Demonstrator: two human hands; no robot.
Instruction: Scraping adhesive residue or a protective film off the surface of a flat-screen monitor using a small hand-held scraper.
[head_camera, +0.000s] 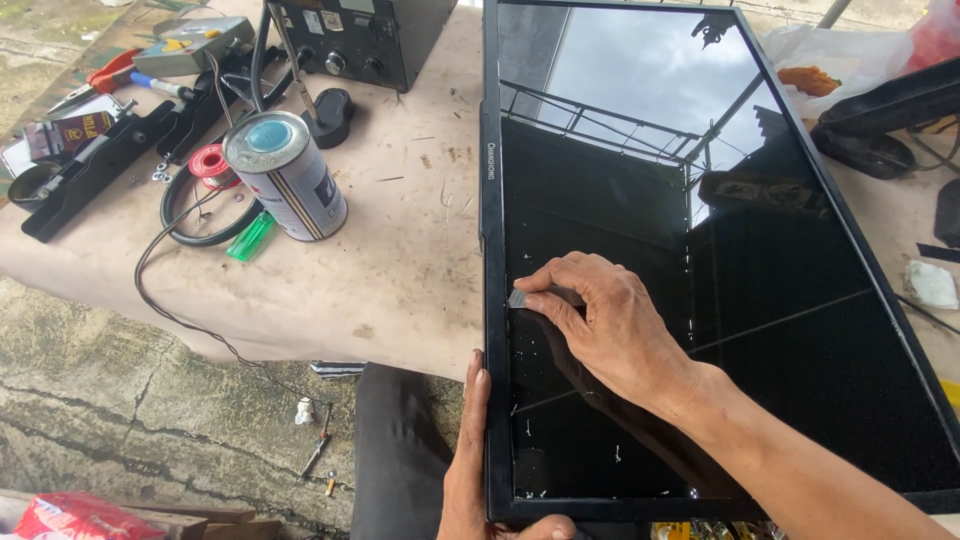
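The flat black screen panel (760, 300) lay face up across the table (400, 250), your left hand (470, 460) gripped its near-left bezel edge, and your right hand (600, 320) pinched a small grey blade (522, 298) against the glass near that edge.

Flat screen panel (720, 250): glossy black, glass-like, sky and roof framing mirrored in it; fine cracks and pale specks are seen across the surface. Bezel looks smooth black plastic. Table cover (400, 250): matt, paper-like beige, stained and scuffed. Tin can (285, 175): shiny metal lid, printed label. Ground (120, 390): rough, cracked concrete. Cable (185, 310): smooth black.
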